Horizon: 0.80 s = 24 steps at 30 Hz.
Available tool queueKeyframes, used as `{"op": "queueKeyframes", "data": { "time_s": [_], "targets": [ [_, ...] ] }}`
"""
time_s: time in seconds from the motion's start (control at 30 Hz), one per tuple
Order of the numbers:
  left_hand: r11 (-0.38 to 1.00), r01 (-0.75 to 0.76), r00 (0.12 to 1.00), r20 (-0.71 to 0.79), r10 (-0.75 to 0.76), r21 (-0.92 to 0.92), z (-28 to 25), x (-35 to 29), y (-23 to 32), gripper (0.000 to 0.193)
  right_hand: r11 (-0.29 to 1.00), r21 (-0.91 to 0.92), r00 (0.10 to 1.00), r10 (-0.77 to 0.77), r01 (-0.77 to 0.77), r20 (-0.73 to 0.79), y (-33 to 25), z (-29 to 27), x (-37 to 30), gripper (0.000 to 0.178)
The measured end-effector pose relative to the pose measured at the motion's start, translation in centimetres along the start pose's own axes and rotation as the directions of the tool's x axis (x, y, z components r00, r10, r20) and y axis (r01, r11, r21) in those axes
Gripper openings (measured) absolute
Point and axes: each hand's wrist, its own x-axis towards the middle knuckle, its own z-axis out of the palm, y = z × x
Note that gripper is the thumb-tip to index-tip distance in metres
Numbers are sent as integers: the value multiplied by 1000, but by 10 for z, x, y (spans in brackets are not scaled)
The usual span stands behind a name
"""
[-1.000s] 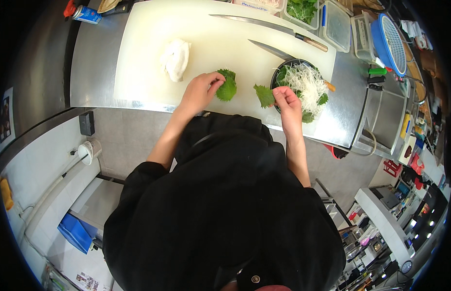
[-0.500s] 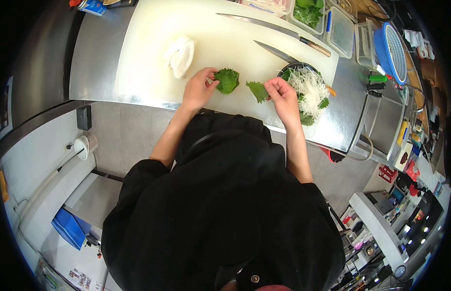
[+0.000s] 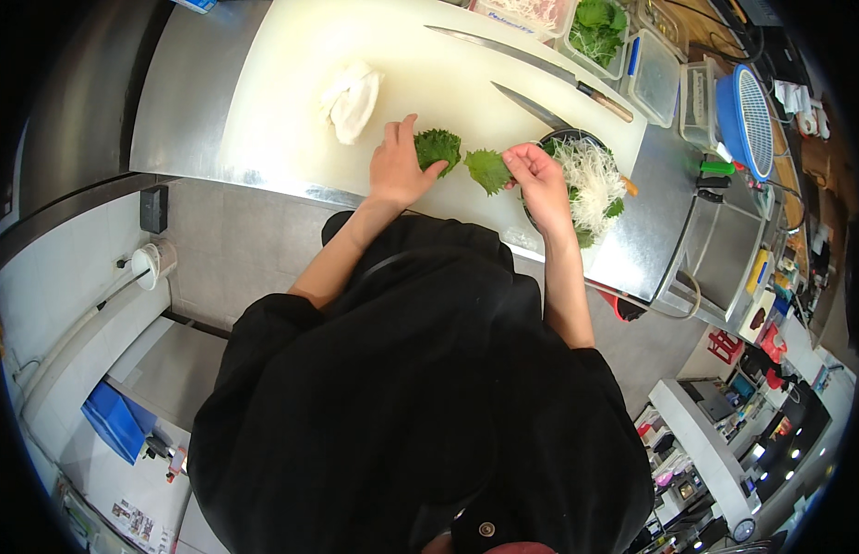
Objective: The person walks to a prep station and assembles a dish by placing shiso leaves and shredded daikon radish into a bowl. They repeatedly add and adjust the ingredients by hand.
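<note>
Between the thumb and fingers of my right hand (image 3: 537,182) is a single green shiso leaf (image 3: 486,171) with a jagged edge, pinched at its right side. My left hand (image 3: 401,164) has its fingers spread, the thumb against the lower edge of a shiso leaf pile (image 3: 437,150) lying on the white cutting board (image 3: 291,102). Just past my right hand stands a dark round bowl (image 3: 531,214) with white shredded radish (image 3: 591,185) and more green leaves, partly hidden by that hand and forearm. A folded white cloth (image 3: 354,103) lies beyond my left hand.
Two knives lie on the board's far right: a long one with a wooden handle (image 3: 603,100) and a shorter blade (image 3: 529,103) reaching the bowl. Behind them stand a tub of green leaves (image 3: 595,35), lidded containers (image 3: 653,78) and a blue basket (image 3: 745,120). A sink (image 3: 720,235) is at right.
My left hand has loosened from the leaf pile, its fingers now extended. My right hand still holds its leaf, slightly nearer the pile. The whole view has shifted a little.
</note>
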Motion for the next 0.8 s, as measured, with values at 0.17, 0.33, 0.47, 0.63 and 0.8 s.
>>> {"op": "queueKeyframes", "data": {
  "time_s": [0.17,0.33,0.47,0.63,0.8],
  "targets": [
    [945,40,998,66,-20,-326,-6,-1,-19,77,992,-122,999,41,-41,-3,-8,-1,10,18],
    [886,80,993,113,-32,-457,-3,7,-31,60,919,-394,999,9,-29,-53,-15,32,24,28],
    [838,121,988,146,-50,-532,-3,7,-36,44,880,-476,985,90,-9,146,-11,61,19,32],
    [817,82,994,106,-26,-571,0,5,-41,39,951,-310,994,22,12,106,2,30,5,29],
    [876,145,989,99,-112,-460,-10,-6,-29,54,971,-198,986,149,-133,69,26,1,-29,23]
  ]
}}
